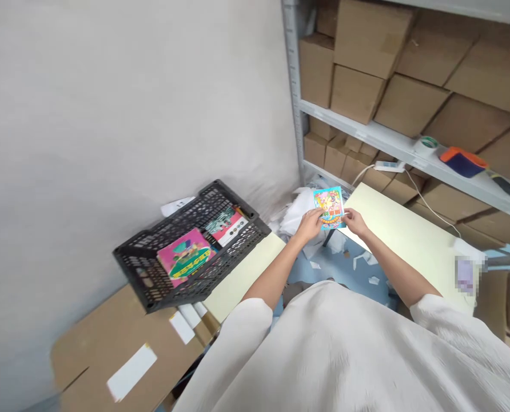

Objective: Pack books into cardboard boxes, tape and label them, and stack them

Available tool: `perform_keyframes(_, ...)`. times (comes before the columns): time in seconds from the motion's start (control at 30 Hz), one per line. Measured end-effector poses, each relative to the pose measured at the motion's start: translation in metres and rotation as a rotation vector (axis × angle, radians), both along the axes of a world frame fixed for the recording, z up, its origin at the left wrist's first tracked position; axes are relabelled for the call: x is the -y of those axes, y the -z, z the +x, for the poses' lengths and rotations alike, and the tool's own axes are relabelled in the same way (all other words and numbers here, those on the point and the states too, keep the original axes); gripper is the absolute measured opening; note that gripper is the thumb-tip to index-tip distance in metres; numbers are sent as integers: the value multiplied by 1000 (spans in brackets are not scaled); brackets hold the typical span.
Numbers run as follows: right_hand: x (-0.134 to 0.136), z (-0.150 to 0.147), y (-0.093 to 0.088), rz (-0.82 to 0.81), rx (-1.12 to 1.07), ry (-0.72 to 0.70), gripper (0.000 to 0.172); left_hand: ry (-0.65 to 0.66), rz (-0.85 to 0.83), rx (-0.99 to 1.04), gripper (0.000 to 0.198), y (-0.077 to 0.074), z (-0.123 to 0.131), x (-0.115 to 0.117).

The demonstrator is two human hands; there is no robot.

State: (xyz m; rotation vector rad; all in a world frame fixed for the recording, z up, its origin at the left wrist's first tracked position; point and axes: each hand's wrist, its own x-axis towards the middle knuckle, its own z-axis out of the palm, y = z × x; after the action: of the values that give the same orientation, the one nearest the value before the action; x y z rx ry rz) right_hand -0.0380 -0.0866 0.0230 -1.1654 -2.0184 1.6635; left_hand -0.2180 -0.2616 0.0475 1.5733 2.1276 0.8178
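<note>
A small, brightly coloured picture booklet (330, 205) with a light-blue border and cartoon figures is held out in front of me, above the gap between two pale tables. My left hand (310, 224) grips its lower left edge. At the lower right corner, the fingers of my right hand (354, 222) pinch it. To the left, a black plastic crate (152, 234) sits tilted in view on a pale tabletop. Inside it lie a pink book (186, 254) with a green oval and another pink and teal book (227, 224).
Metal shelving (366, 133) full of cardboard boxes (413, 103) stands ahead to the right, with a tape roll (426, 146) on it. A power strip (390, 166) trails a cable over the right table (392, 223). Flattened cardboard (109, 337) lies lower left; paper scraps (295, 220) litter the floor.
</note>
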Motion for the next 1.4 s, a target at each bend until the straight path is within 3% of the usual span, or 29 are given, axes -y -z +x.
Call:
perform_keyframes(0.2, -25, 96, 41, -89, 146, 243, 27, 161, -163, 47, 55, 26, 63, -59)
perform_keyframes(0.4, -45, 144, 74, -189, 212, 430, 23, 327, -289, 42, 54, 46, 89, -101)
perform_keyframes(0.63, -78, 162, 91, -237, 220, 571, 27, 465, -355, 37, 53, 66, 87, -159)
perform_keyframes(0.77, -112, 161, 91, -233, 245, 592, 32, 531, -365, 15, 52, 75, 71, -202)
perform_keyframes(0.87, -131, 160, 95, -134, 378, 602, 37, 567, -385, 5, 50, 83, 56, -230)
perform_keyframes(1.0, -120, 153, 107, 54, 585, 523, 44, 633, -437, -8, 51, 95, 45, -258)
perform_keyframes(1.13, -85, 140, 120, 166, 609, 282, 48, 705, -511, -31, 54, 108, 54, -283)
perform_keyframes(1.23, -68, 133, 124, 173, 653, 139, 56, 736, -558, -36, 56, 118, 71, -302)
perform_keyframes(1.4, -65, 136, 121, 113, 752, -44, 67, 782, -590, -112, 62, 133, 93, -325)
